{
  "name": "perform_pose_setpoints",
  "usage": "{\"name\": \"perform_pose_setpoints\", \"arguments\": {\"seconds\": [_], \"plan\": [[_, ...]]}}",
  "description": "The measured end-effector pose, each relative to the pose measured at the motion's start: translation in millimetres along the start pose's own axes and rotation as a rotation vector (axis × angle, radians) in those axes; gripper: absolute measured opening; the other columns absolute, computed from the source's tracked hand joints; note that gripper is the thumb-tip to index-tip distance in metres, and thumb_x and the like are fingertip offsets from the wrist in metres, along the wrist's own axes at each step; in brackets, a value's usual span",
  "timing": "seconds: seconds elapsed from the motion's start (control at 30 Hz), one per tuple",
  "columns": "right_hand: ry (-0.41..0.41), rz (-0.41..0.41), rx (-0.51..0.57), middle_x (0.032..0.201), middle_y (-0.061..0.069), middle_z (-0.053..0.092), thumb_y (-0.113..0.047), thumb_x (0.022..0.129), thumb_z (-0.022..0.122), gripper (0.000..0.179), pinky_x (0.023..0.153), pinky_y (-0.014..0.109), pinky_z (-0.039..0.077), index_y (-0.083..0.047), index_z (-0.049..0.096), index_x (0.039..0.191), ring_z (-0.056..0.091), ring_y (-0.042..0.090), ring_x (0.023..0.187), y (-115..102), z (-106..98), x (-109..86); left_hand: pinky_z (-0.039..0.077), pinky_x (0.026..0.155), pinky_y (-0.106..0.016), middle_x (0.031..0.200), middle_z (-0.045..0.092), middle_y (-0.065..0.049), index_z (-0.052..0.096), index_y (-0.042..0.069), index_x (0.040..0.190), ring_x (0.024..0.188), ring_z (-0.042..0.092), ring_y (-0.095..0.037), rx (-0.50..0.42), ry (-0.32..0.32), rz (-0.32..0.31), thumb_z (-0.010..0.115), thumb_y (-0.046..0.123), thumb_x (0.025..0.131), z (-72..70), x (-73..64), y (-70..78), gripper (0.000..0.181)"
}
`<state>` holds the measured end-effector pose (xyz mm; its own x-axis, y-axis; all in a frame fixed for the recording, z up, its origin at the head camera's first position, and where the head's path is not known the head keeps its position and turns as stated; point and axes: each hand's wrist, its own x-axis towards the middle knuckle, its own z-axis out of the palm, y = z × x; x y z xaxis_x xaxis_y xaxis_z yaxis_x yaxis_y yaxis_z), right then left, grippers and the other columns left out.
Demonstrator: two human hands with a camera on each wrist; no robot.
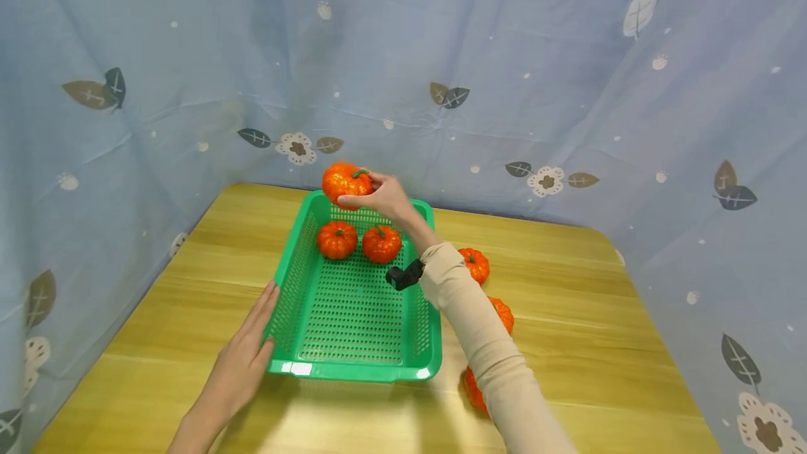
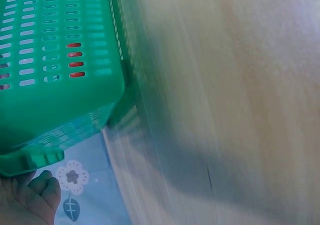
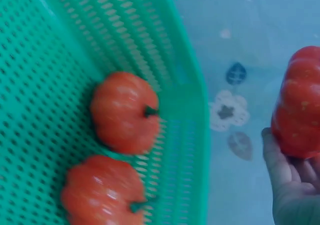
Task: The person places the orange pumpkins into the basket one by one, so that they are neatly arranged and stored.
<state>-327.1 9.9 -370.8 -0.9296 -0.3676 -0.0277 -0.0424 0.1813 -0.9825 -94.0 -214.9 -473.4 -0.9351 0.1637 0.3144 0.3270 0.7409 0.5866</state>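
My right hand (image 1: 387, 198) grips an orange pumpkin (image 1: 345, 184) with a green stem, held above the far left corner of a green perforated basket (image 1: 354, 371). In the right wrist view the same pumpkin (image 3: 302, 105) shows beyond the basket's rim, thumb and fingers around its lower side. Two more pumpkins, one on the left (image 1: 337, 239) and one on the right (image 1: 381, 244), sit side by side at the basket's far end. My left hand (image 1: 236, 363) rests with fairly straight fingers against the basket's left rim, near its front corner.
Right of the basket, partly hidden behind my right sleeve, three pumpkins lie in a row on the wooden table (image 1: 567, 342): a far one (image 1: 476, 265), a middle one (image 1: 502, 314) and a near one (image 1: 474, 391). A blue patterned curtain (image 1: 403, 76) hangs around the table.
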Motion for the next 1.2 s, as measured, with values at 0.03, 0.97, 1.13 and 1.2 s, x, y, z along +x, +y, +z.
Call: {"name": "perform_pose_setpoints", "arguments": {"seconds": [0.03,0.97,1.13,1.2], "plan": [[0.0,0.026,-0.011,0.121,0.01,0.064,-0.02,0.072,0.084,0.078,0.092,0.037,0.053,-0.01,0.049,0.141,0.062,0.02,0.105,3.4,3.9,-1.3,0.038,0.098,-0.062,0.161,0.01,-0.001,0.016,0.011,0.154,0.134,0.033,-0.042,0.001,0.0,0.0,0.05,-0.005,0.088,0.1,0.3,0.3,0.076],[-0.154,0.227,-0.848,0.053,-0.006,0.01,-0.045,0.06,0.088,0.074,0.041,0.019,0.015,-0.017,0.021,0.052,0.008,0.007,0.049,54.0,78.0,-31.3,0.037,0.1,-0.061,0.161,0.008,-0.003,0.015,0.008,0.154,0.135,0.031,-0.043,0.001,-0.012,0.008,0.05,-0.004,0.088,-2.1,5.8,-2.0,0.075],[-0.134,0.22,-0.822,0.052,-0.006,0.01,-0.04,0.06,0.09,0.073,0.04,0.019,0.016,-0.016,0.021,0.051,0.009,0.007,0.048,59.5,85.1,-35.8,0.037,0.1,-0.06,0.161,0.006,-0.001,0.014,0.009,0.154,0.135,0.032,-0.042,0.009,-0.018,-0.003,0.05,-0.004,0.089,-1.1,2.9,-2.7,0.075],[-0.127,0.208,-0.813,0.051,-0.007,0.01,-0.04,0.06,0.09,0.073,0.04,0.019,0.017,-0.016,0.022,0.05,0.009,0.007,0.047,61.5,87.6,-36.8,0.037,0.1,-0.06,0.161,0.007,-0.002,0.015,0.008,0.154,0.134,0.032,-0.043,0.011,-0.012,-0.001,0.05,-0.004,0.088,-0.8,1.1,-2.4,0.076]]}}
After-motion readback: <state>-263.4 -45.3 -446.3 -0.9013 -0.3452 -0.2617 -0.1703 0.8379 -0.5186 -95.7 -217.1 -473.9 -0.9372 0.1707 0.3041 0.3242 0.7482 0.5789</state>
